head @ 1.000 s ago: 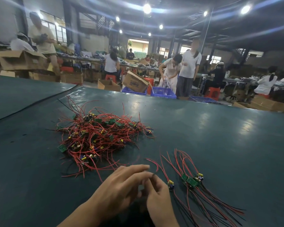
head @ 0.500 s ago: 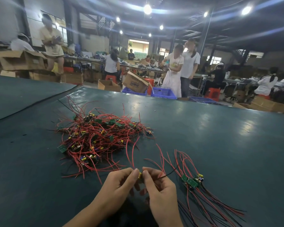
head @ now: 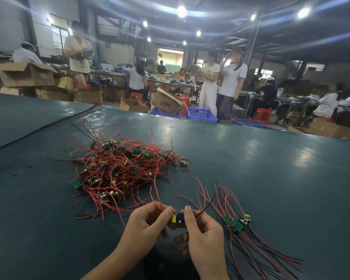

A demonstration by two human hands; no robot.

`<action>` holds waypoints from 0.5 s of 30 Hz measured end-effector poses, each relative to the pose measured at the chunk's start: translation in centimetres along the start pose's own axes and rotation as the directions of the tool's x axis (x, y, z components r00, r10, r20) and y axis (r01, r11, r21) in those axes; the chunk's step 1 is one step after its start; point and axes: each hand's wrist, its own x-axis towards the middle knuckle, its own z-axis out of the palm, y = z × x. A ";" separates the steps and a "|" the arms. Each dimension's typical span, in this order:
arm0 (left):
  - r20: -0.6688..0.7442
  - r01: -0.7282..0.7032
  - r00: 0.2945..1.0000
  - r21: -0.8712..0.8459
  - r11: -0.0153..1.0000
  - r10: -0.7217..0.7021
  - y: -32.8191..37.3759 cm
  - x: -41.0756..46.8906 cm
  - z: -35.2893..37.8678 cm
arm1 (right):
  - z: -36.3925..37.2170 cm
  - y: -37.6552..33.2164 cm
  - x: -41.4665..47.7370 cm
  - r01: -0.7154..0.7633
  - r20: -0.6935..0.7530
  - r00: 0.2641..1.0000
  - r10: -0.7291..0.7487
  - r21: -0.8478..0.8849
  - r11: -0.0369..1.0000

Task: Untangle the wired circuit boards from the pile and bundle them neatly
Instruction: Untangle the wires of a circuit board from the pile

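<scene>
Both hands pinch 1 board just above the table's near edge: left hand and right hand curl onto it and its red wires. The pile lies mid-table, left; the sorted boards lie right.

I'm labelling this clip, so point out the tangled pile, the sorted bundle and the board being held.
tangled pile [head: 127, 168], head view, middle of the red wire heap.
sorted bundle [head: 236, 224], head view, on a green board.
held board [head: 173, 218], head view, on its yellow component.
</scene>
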 end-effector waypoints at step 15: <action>-0.044 -0.025 0.999 -0.104 0.994 0.021 0.3 0.2 -0.3 | 0.1 0.1 0.3 -0.055 -0.001 0.998 0.055 0.124 0.991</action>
